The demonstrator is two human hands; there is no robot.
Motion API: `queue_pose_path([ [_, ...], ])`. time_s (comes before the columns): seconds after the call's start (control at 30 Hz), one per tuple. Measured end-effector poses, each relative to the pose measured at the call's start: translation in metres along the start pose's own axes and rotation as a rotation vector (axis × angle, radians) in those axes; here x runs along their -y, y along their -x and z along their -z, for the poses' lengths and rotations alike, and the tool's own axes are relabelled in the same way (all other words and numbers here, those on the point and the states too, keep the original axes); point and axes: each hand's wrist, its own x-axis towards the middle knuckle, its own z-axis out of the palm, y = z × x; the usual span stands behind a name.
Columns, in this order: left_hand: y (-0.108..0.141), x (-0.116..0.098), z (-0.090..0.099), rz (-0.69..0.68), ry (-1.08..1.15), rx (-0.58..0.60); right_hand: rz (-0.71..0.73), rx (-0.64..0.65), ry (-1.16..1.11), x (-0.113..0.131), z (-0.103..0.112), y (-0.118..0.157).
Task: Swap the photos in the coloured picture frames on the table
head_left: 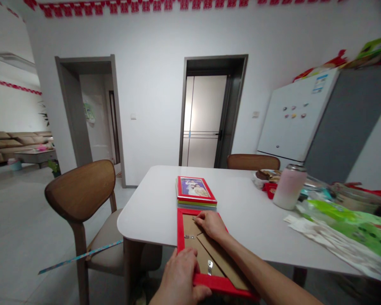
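Observation:
A red picture frame (180, 228) lies back side up over the near edge of the white table, its brown backing board and metal clips showing. My left hand (181, 275) grips the frame's lower left corner, thumb below and fingers over the rim. Near the top of the backing, my right hand (210, 224) pinches at a small metal piece, its fingers pressed together. Just beyond lies a stack of frames, the top one a red frame (197, 189) with a photo facing up.
On the table's right stand a pink and white bottle (290, 187), a green package (352, 228), a white cloth (324, 241) and bags. A wooden chair (82, 190) is at the left, another chair (253, 162) behind the table.

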Motion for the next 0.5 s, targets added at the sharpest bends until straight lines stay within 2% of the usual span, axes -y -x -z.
queue_pose_path([
  [0.3, -0.001, -0.006, 0.001, 0.049, 0.007, 0.015, -0.16, -0.064, 0.132, 0.003, -0.011, -0.015],
  [0.4, -0.001, -0.003, 0.001, 0.041, -0.002, 0.019, -0.159, -0.08, 0.099, 0.003, -0.008, -0.017],
  [0.5, -0.004, -0.001, -0.004, 0.0, -0.051, 0.066, -0.11, -0.091, 0.014, -0.002, 0.005, -0.016],
])
